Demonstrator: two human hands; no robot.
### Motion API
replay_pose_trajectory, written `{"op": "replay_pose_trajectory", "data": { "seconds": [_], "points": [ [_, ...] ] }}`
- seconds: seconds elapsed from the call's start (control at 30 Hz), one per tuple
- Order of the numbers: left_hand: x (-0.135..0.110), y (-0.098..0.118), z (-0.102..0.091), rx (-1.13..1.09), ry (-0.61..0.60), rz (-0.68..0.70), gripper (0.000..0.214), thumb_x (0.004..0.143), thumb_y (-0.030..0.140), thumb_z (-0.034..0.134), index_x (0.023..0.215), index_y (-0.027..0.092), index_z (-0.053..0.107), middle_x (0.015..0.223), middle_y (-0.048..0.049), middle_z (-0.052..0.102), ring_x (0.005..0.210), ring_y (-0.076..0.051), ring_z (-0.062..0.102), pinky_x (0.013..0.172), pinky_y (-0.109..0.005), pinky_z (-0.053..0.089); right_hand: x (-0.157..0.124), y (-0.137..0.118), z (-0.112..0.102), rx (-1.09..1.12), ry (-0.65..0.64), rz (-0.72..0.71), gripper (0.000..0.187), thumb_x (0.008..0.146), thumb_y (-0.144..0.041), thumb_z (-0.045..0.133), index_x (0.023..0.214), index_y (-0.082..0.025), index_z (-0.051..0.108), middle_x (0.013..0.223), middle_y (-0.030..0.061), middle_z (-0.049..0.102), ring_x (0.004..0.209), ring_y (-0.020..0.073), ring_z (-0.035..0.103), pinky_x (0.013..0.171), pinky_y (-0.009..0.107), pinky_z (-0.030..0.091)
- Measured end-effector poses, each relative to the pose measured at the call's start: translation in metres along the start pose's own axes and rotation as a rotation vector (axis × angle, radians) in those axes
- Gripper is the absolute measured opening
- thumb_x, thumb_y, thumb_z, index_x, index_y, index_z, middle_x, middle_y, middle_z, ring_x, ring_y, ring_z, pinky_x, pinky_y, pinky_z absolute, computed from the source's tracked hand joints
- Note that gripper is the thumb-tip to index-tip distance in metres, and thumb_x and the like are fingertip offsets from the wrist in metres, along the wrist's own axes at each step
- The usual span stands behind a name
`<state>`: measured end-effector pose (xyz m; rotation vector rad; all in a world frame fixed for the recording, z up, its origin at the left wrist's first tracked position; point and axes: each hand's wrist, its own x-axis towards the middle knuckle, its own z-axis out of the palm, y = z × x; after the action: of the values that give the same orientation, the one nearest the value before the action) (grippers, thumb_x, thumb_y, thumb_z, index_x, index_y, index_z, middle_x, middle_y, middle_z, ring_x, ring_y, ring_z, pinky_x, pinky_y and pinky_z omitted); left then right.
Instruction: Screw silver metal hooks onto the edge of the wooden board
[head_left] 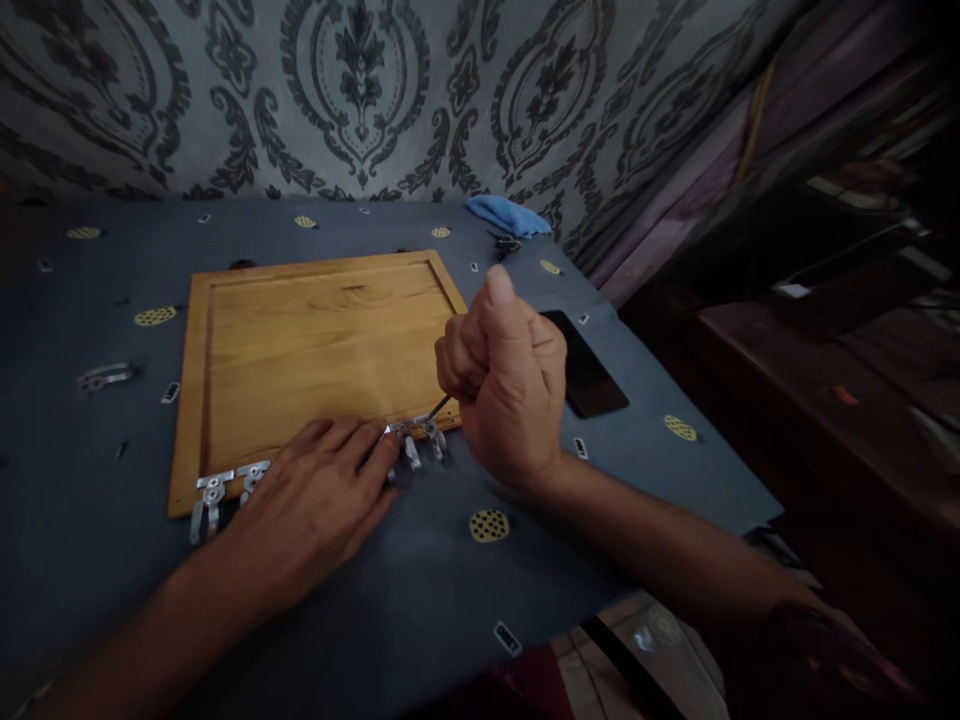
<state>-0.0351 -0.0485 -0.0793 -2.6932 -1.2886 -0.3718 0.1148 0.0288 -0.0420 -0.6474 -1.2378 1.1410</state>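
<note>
A wooden cabinet door panel (322, 340) lies flat on the table, with several metal hinges along its near edge. My right hand (510, 385) is closed in a fist around a screwdriver (440, 407). Its handle is hidden in the fist, and its thin shaft slants down to a hinge (431, 435) near the panel's right corner. Over the near edge rests my left hand (330, 480), fingers bent and together, index fingertip and thumb around a neighbouring hinge (409, 448). Two more hinges, one a silver hinge (214, 490), show left of that hand; the hand partly covers the other.
A loose hinge (107, 377) lies left of the panel. To the right is a dark phone (585, 365). A blue cloth (508, 215) and a small black object (505, 244) sit at the back. The patterned table cover (600, 560) ends at the right, beside dark furniture.
</note>
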Motion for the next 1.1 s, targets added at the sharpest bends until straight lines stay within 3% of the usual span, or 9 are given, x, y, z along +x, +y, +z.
{"op": "replay_pose_trajectory", "data": {
  "seconds": [0.1, 0.3, 0.6, 0.73, 1.1],
  "points": [
    [0.0, 0.0, 0.0, -0.003, 0.005, 0.0, 0.026, 0.097, 0.024, 0.049, 0.111, 0.009, 0.065, 0.107, -0.0171, 0.073, 0.094, -0.031, 0.07, 0.081, -0.047, 0.059, 0.0, 0.001, -0.001, -0.027, 0.023, -0.01, 0.057, 0.096, -0.057, 0.058, 0.06, -0.024, 0.027, 0.051, -0.0065, 0.023, 0.041, 0.0088, 0.024, 0.037, 0.024, 0.03],
    [0.001, -0.001, 0.0, -0.009, 0.004, 0.006, 0.025, 0.094, 0.024, 0.056, 0.112, 0.008, 0.063, 0.103, -0.0167, 0.073, 0.093, -0.032, 0.069, 0.08, -0.048, 0.059, 0.003, -0.001, -0.001, 0.094, -0.045, 0.002, 0.059, 0.095, -0.05, 0.063, 0.056, -0.023, 0.027, 0.048, -0.0087, 0.019, 0.039, 0.0064, 0.018, 0.036, 0.022, 0.023],
    [0.0, -0.001, 0.0, -0.006, -0.007, 0.007, 0.023, 0.098, 0.024, 0.049, 0.108, 0.01, 0.064, 0.106, -0.0174, 0.072, 0.091, -0.03, 0.068, 0.078, -0.045, 0.056, 0.006, -0.028, -0.018, 0.071, -0.062, 0.018, 0.067, 0.089, -0.06, 0.067, 0.051, -0.021, 0.027, 0.044, -0.0089, 0.022, 0.036, 0.0055, 0.017, 0.035, 0.024, 0.019],
    [0.0, -0.001, 0.0, -0.009, -0.006, 0.008, 0.026, 0.1, 0.025, 0.046, 0.108, 0.01, 0.065, 0.107, -0.018, 0.072, 0.092, -0.03, 0.067, 0.08, -0.045, 0.054, 0.002, -0.024, -0.022, 0.093, -0.112, 0.084, 0.066, 0.089, -0.062, 0.066, 0.052, -0.022, 0.029, 0.044, -0.009, 0.024, 0.035, 0.0053, 0.015, 0.034, 0.025, 0.017],
    [0.0, -0.001, 0.0, -0.005, 0.003, 0.017, 0.029, 0.1, 0.023, 0.043, 0.11, 0.009, 0.066, 0.106, -0.018, 0.073, 0.093, -0.03, 0.068, 0.081, -0.045, 0.054, -0.002, -0.014, -0.019, 0.124, -0.109, 0.082, 0.06, 0.096, -0.049, 0.062, 0.054, -0.022, 0.028, 0.045, -0.0096, 0.023, 0.037, 0.0053, 0.013, 0.036, 0.023, 0.018]
  ]
}}
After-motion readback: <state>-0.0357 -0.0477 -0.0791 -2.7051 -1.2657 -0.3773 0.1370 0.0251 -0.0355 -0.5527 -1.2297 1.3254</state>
